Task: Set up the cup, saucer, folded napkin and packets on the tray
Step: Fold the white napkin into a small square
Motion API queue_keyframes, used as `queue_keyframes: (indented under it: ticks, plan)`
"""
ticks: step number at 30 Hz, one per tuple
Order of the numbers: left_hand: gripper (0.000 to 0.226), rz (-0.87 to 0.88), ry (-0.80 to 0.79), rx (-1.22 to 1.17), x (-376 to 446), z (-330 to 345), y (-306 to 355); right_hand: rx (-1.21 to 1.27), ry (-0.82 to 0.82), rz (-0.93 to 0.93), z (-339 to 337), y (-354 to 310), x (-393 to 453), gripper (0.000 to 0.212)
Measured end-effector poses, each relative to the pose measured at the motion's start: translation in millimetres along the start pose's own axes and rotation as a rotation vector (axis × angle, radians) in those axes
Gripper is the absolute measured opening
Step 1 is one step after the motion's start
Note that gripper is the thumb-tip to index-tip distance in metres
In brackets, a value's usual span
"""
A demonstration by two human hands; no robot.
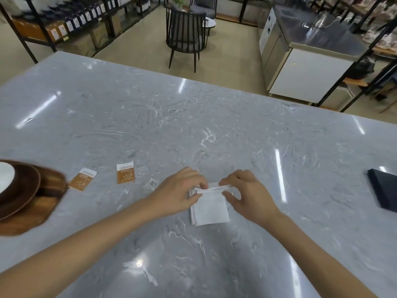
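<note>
A white napkin (209,208) lies folded on the grey marble counter in front of me. My left hand (180,192) pinches the left end of its far edge, and my right hand (245,192) pinches the right end; that edge is lifted slightly off the counter. Two orange-and-white packets (83,179) (125,173) lie flat to the left. At the far left edge sits a wooden tray (46,203) carrying a dark brown saucer (23,190) with a white cup (5,176) on it, mostly cut off by the frame.
A dark flat object (384,190) lies at the counter's right edge. Beyond the counter stand a black chair (185,37), a steel cabinet (300,61) and shelves of goods.
</note>
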State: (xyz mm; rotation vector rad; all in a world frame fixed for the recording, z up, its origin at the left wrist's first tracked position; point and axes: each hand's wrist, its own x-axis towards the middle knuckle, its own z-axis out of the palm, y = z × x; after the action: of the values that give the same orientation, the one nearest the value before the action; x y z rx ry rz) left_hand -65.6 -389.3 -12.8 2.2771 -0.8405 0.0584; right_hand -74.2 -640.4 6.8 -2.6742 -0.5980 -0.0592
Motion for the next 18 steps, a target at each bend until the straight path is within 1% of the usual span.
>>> queue_keyframes:
  ticks: [2,8,13,18]
  plan:
    - [0.015,0.022,0.004,0.016,-14,13,2,0.007,0.042,0.006,15,1,-23,0.025]
    - [0.018,0.012,0.006,0.003,-40,46,7,0.089,0.048,0.098,51,5,-58,0.026]
    - [0.012,-0.018,0.035,-0.014,-52,59,9,0.113,0.070,0.123,66,3,-73,0.022]
    - [0.012,-0.054,0.068,-0.006,-59,67,11,0.137,0.087,0.138,72,1,-80,0.021]
